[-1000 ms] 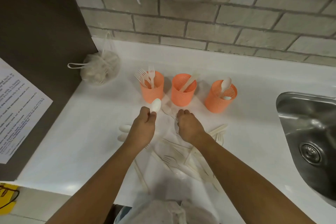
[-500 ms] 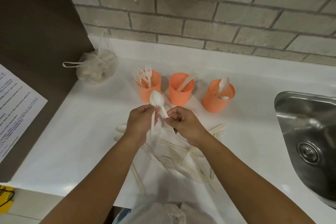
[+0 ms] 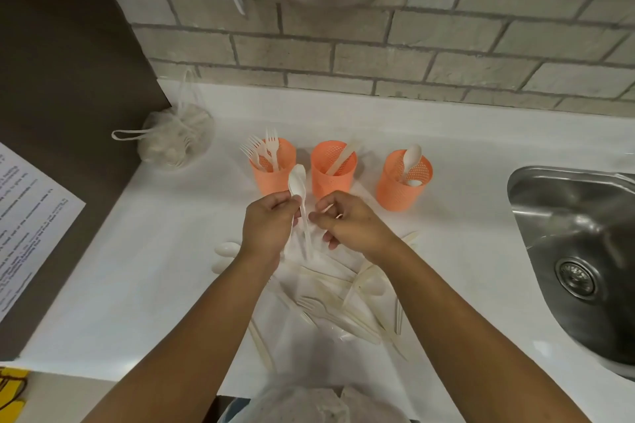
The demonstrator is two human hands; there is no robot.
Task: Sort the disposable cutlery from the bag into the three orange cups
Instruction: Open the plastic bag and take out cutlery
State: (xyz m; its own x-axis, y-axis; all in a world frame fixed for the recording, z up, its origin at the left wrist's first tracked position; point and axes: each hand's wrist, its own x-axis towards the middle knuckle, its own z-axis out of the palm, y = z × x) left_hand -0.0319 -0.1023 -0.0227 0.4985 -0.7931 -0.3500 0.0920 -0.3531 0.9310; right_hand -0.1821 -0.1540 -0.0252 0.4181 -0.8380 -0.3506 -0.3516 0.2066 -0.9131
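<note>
Three orange mesh cups stand in a row on the white counter [image 3: 137, 285]. The left cup [image 3: 275, 175] holds several forks, the middle cup [image 3: 333, 175] a knife, and the right cup [image 3: 398, 194] spoons. My left hand [image 3: 269, 228] grips white spoons [image 3: 297, 182], bowls up, in front of the left and middle cups. My right hand [image 3: 354, 221] is beside it with curled fingers, its fingertips right at the spoon handles. Whether they pinch a handle is unclear. Loose forks, knives and spoons [image 3: 343, 299] lie on clear plastic beneath my forearms.
A tied net bag [image 3: 175, 141] of whitish pieces sits at the back left corner. Two loose spoons [image 3: 226, 251] lie left of my left wrist. A steel sink [image 3: 570, 251] is sunk into the counter on the right. A printed sheet [image 3: 31, 216] hangs on the dark panel at left.
My left hand held one spoon near the counter. My right hand lifted off the counter and brought a second spoon to it. Both hands now meet, slightly raised, before the cups.
</note>
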